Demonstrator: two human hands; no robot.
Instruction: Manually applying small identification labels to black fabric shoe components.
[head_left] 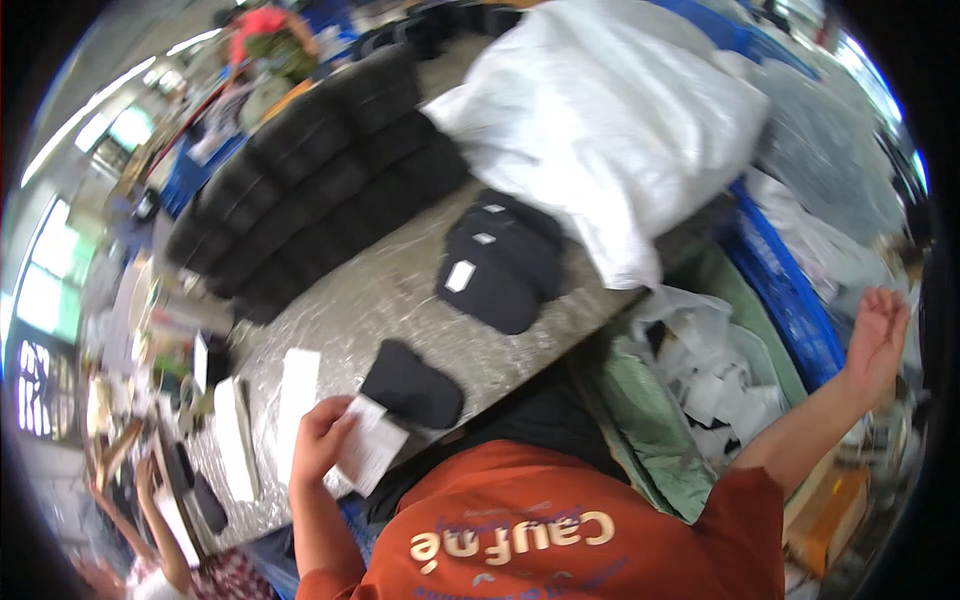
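Note:
My left hand (322, 435) pinches a white printed paper slip (372, 452) at the near edge of the table. Right beside the slip lies a folded black fabric piece (415, 385), rounded at one end; I cannot tell its exact kind. Farther off is a small overlapping pile of similar black pieces (510, 265), several bearing white tags. My right hand (880, 335) is out at the far right, raised beside a blue crate, fingers stretched and holding nothing.
Long rows of stacked black fabric pieces (310, 185) line the back left of the table (345, 300). A large white sack (620, 110) covers the back right. White strips (235, 440) lie at left. Green sacking (640, 420) with plastic scraps and a blue crate (785, 290) stand right. Other people work nearby.

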